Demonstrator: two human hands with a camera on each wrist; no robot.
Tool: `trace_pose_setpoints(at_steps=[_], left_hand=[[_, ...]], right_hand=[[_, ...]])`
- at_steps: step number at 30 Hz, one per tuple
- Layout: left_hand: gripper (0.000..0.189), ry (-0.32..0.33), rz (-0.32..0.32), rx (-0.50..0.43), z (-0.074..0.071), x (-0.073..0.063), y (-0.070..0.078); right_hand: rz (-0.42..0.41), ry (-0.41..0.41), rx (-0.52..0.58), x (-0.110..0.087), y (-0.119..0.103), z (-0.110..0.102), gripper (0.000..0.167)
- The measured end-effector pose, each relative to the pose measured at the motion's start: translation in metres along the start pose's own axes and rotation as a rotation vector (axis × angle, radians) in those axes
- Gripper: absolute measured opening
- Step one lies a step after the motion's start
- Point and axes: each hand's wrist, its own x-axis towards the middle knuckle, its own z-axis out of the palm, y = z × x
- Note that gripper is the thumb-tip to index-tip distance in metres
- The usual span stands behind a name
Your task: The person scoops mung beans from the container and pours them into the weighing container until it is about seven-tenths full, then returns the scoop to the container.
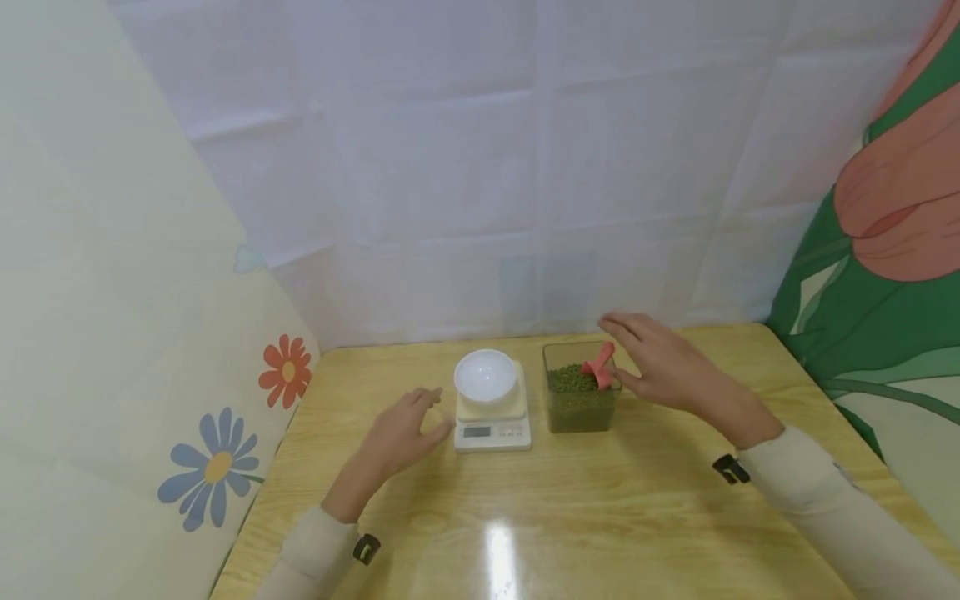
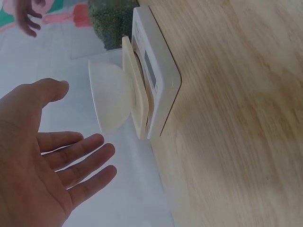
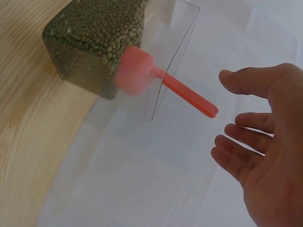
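A white bowl (image 1: 485, 377) stands on the cream platform of a small white digital kitchen scale (image 1: 492, 439). Just left of the scale is my left hand (image 1: 402, 432), fingers apart and holding nothing; the left wrist view shows its palm facing the bowl (image 2: 110, 97). To the scale's right stands a clear square container (image 1: 580, 414) part filled with small green beans (image 3: 97, 30). A red scoop (image 3: 136, 71) rests in the beans, its handle sticking out past the rim. My right hand (image 1: 663, 362) hovers beside that handle, fingers spread and nothing in them.
Everything stands on a wood-grain table (image 1: 600, 517) with a white cloth (image 1: 420, 167) hanging behind its back edge. Flower-printed cloths hang at the left (image 1: 90, 333) and right (image 1: 900, 208). Light glares off the table's front.
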Motion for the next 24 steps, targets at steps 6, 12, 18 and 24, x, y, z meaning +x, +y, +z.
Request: trace_pose_setpoints(at_steps=[6, 12, 18, 24], left_hand=[[0.063, -0.024, 0.014, -0.015, 0.01, -0.002, -0.001], [0.064, -0.042, 0.02, -0.028, 0.02, -0.001, 0.001], [0.066, -0.062, 0.016, -0.042, 0.032, 0.0, 0.002], [0.064, -0.078, -0.021, -0.093, 0.04, 0.001, 0.001]], right_hand=[[-0.045, 0.007, -0.01, 0.005, -0.006, 0.002, 0.072], [-0.054, -0.025, -0.023, 0.008, -0.008, 0.005, 0.069], [-0.095, -0.019, -0.052, 0.007, -0.009, 0.008, 0.067], [-0.159, -0.014, -0.1, 0.009, -0.01, 0.015, 0.051]])
